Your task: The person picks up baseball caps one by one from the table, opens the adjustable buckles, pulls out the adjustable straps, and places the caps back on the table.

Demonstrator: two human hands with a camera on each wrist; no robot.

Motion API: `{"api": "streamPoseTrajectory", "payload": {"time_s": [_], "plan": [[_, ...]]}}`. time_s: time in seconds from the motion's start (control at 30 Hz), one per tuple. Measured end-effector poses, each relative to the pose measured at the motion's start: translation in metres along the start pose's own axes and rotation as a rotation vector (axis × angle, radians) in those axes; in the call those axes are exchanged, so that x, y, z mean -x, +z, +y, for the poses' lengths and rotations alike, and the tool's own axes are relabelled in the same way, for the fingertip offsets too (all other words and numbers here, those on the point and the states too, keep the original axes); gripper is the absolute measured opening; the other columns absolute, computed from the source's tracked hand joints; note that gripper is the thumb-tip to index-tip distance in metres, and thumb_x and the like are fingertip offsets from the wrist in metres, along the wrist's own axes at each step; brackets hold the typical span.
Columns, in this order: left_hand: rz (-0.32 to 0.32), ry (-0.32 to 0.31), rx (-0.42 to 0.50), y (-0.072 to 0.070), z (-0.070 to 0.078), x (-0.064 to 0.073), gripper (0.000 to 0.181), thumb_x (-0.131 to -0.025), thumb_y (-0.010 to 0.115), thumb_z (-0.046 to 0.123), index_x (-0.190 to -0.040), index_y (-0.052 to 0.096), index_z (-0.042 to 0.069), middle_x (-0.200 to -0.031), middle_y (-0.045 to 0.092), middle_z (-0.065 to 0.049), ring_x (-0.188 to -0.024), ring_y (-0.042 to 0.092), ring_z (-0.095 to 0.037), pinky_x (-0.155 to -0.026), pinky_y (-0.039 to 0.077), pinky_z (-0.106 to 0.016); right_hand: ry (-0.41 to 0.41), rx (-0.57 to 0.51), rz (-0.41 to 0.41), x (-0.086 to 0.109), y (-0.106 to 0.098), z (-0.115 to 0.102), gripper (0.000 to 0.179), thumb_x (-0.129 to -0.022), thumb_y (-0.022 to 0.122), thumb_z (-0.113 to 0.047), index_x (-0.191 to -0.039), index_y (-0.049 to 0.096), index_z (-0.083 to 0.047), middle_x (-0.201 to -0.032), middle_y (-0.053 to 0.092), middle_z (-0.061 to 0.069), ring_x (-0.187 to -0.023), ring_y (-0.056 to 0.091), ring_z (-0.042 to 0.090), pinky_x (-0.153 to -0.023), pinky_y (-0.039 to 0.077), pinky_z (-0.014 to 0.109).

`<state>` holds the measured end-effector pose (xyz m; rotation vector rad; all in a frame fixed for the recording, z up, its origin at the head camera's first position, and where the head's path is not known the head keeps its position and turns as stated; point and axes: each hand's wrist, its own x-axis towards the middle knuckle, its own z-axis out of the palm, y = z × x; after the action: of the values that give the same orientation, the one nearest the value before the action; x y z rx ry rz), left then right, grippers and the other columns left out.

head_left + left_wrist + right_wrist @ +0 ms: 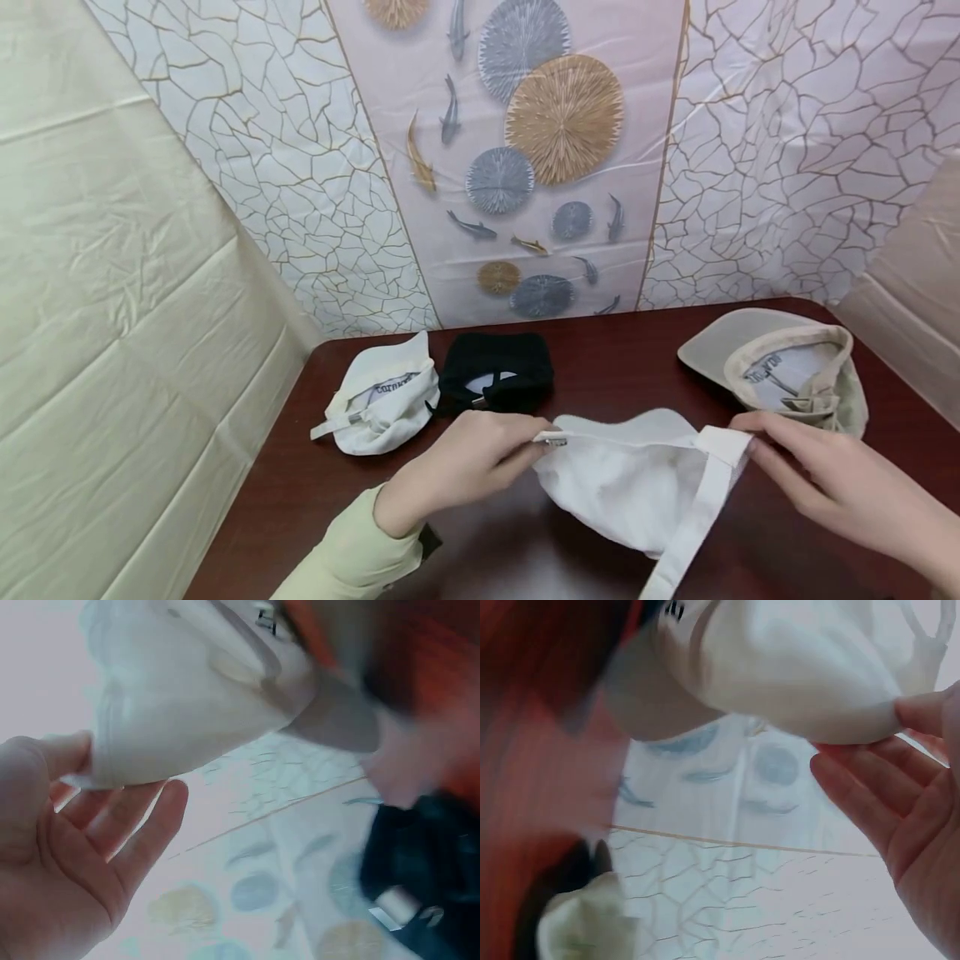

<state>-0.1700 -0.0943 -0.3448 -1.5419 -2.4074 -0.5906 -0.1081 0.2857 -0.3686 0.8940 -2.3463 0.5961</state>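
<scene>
Our left hand (468,460) and right hand (825,477) pinch the white cap (611,492) by its rim, apparently spreading it, and next we likely must manage its loose strap (694,521).

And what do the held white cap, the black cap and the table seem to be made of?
Held white cap: matte cloth, perhaps cotton; it wrinkles softly. Black cap: probably cloth too, dull, with hardly any shine. Table: smooth, semi-gloss dark red-brown surface, with a pale reflection low in the head view; wood or a wood-look laminate, I cannot tell which.
</scene>
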Motion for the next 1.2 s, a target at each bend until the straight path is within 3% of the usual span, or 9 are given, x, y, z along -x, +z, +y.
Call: {"api": "streamPoseTrajectory", "payload": {"time_s": [0.23,0.33,0.47,0.57,0.83,1.0,1.2], "plan": [[0.166,-0.01,0.04,-0.021,0.017,-0.001,0.016,-0.099,0.064,0.013,-0.112,0.071,0.017,-0.087,0.065,0.012,-0.068,0.048,0.0,-0.063,0.04,-0.014,0.004,-0.016,0.074,-0.007,-0.013,-0.016,0.018,-0.101,0.056,-0.004,-0.114,0.062,-0.015,-0.101,0.06,-0.02,-0.082,0.049,-0.01,-0.067,0.04,0.011],[0.177,0.011,0.063,-0.025,0.022,0.0,0.015,-0.099,0.063,0.011,-0.11,0.071,0.018,-0.084,0.063,0.013,-0.066,0.047,0.002,-0.062,0.039,-0.012,-0.002,-0.019,0.131,-0.008,-0.014,-0.021,0.015,-0.107,0.048,-0.013,-0.111,0.06,-0.006,-0.098,0.058,-0.019,-0.081,0.047,-0.011,-0.066,0.039,0.012],[0.159,0.036,0.113,-0.027,0.026,0.001,0.014,-0.1,0.061,0.009,-0.107,0.069,0.018,-0.077,0.056,0.013,-0.062,0.041,0.005,-0.058,0.036,-0.009,-0.059,-0.078,0.215,-0.011,-0.014,-0.024,0.039,-0.11,0.04,-0.03,-0.103,0.058,0.003,-0.098,0.058,-0.016,-0.081,0.048,-0.011,-0.067,0.037,0.009],[0.15,0.038,0.164,-0.026,0.028,0.002,0.013,-0.099,0.059,0.007,-0.102,0.067,0.016,-0.074,0.053,0.011,-0.06,0.039,0.006,-0.055,0.035,-0.008,-0.066,-0.126,0.25,-0.011,-0.013,-0.025,0.041,-0.109,0.041,-0.03,-0.1,0.057,0.007,-0.1,0.06,-0.016,-0.081,0.049,-0.01,-0.069,0.035,0.007],[0.13,-0.029,0.268,-0.022,0.028,0.001,0.011,-0.1,0.059,0.008,-0.096,0.066,0.015,-0.064,0.046,0.011,-0.055,0.036,0.008,-0.051,0.034,-0.01,0.012,-0.101,0.155,-0.008,-0.012,-0.024,0.014,-0.106,0.044,-0.004,-0.108,0.057,-0.001,-0.101,0.057,-0.018,-0.084,0.049,-0.009,-0.067,0.038,0.01],[0.096,-0.138,0.315,-0.016,0.024,-0.003,0.013,-0.103,0.059,0.017,-0.09,0.063,0.018,-0.058,0.039,0.013,-0.05,0.034,0.006,-0.05,0.032,-0.013,0.113,-0.079,0.094,-0.012,-0.012,-0.02,0.03,-0.096,0.052,0.011,-0.112,0.059,-0.013,-0.098,0.062,-0.018,-0.084,0.053,-0.008,-0.068,0.04,0.011],[0.069,-0.261,0.366,-0.003,0.006,-0.011,0.014,-0.106,0.055,0.025,-0.095,0.063,0.02,-0.057,0.038,0.012,-0.049,0.036,0.0,-0.049,0.034,-0.019,0.241,-0.065,0.033,-0.019,-0.006,-0.005,0.029,-0.1,0.054,0.003,-0.114,0.061,-0.021,-0.099,0.065,-0.014,-0.087,0.056,-0.006,-0.074,0.038,0.01]]}}
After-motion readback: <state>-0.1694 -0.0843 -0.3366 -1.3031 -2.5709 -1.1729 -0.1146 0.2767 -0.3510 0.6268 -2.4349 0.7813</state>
